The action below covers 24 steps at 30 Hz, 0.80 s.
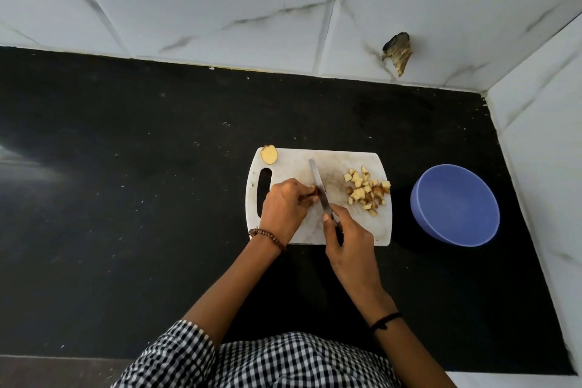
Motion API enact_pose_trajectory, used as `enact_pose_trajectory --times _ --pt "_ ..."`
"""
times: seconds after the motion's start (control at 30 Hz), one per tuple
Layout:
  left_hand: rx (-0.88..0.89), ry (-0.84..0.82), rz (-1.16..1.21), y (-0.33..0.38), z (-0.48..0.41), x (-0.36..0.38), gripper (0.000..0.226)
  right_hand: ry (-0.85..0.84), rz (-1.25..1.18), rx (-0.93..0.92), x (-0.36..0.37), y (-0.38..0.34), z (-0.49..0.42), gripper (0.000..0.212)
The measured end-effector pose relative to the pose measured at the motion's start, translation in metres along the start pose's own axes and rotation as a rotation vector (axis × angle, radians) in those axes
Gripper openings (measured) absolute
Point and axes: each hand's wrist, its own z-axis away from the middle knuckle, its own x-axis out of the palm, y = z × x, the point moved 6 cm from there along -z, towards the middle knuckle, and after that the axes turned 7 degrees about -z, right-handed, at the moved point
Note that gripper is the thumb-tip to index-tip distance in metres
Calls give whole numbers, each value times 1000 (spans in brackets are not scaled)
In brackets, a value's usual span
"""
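Knife [320, 189] gripped by right hand [349, 242], blade against small piece [311, 197], probably potato, pinched by left hand [285, 209]; diced heap [367, 190] at 3 o'clock.

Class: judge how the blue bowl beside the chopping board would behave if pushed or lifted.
The blue bowl looks like thin plastic, so probably light and unlikely to break. It seems empty on the smooth black countertop, so a push would likely slide it. Its wide, low shape suggests little tipping.
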Motion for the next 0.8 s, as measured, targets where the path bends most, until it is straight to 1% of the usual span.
enact_pose_trajectory --times 0.13,0.33,0.57,0.8 --pt "-19 -16 -9 2 -2 1 19 -4 59 2 2 5 1 41" --pt "-22 -53 -57 4 -5 1 17 -22 81 -16 3 3 3 47" --pt "-13 -76 -98 6 -7 0 19 -12 337 -66 12 2 9 55" --pt "-10 -106 -119 10 -10 -3 19 57 456 -133 18 2 11 65"
